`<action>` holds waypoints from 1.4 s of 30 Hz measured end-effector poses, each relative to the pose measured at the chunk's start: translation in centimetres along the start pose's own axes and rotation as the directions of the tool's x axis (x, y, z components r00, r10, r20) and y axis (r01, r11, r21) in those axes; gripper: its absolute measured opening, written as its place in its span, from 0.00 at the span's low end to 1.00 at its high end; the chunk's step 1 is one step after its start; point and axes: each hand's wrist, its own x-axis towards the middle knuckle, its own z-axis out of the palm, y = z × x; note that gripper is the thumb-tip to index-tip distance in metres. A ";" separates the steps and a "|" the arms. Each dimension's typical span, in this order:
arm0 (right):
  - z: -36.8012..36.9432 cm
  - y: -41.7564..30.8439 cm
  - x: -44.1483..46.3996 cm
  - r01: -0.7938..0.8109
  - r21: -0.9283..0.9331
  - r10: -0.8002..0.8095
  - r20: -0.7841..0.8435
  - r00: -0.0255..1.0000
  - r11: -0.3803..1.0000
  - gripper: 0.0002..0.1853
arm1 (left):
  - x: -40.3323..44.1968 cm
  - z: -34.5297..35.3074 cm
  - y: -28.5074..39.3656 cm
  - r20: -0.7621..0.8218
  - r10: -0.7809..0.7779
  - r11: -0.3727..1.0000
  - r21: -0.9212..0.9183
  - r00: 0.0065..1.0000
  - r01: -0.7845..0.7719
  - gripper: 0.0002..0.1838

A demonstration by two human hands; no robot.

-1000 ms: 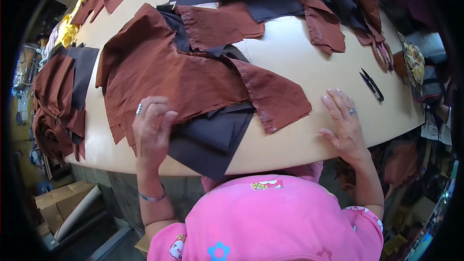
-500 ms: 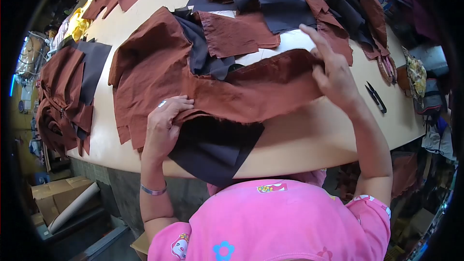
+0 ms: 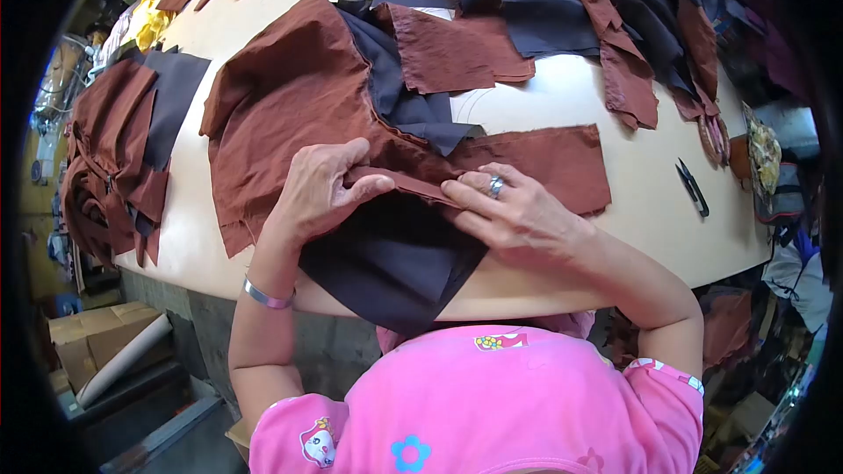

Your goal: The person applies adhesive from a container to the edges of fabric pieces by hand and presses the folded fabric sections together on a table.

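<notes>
A large rust-brown cloth piece (image 3: 290, 114) lies in front of me, with dark navy fabric (image 3: 399, 79) along its inner curved edge. My left hand (image 3: 329, 184) grips a fold of the brown cloth between thumb and fingers. To the right, my right hand (image 3: 518, 211), wearing a ring, pinches the same folded edge. Past that hand, the brown strip's end (image 3: 544, 158) lies flat on the table. A black cloth panel (image 3: 395, 254) hangs from beneath the fold over the table's front edge.
Small black thread snips (image 3: 692, 187) lie on the pale table (image 3: 702, 246) at the right. Brown and navy cut pieces (image 3: 549, 13) are heaped at the back. Another cloth bundle (image 3: 110, 149) sits at the left edge, with yellow fabric (image 3: 154, 22) behind it. A cardboard box (image 3: 101, 333) stands below.
My right hand has come from the strip's far end leftward to the fold near my left hand. The strip's end now lies down on the table. The view has shifted slightly.
</notes>
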 end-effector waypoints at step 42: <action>1.1 14.7 21.6 -0.505 0.752 0.219 0.457 0.862 0.423 0.14 | 3.3 -11.0 3.8 -0.409 0.172 0.879 -0.348 0.896 -0.327 0.10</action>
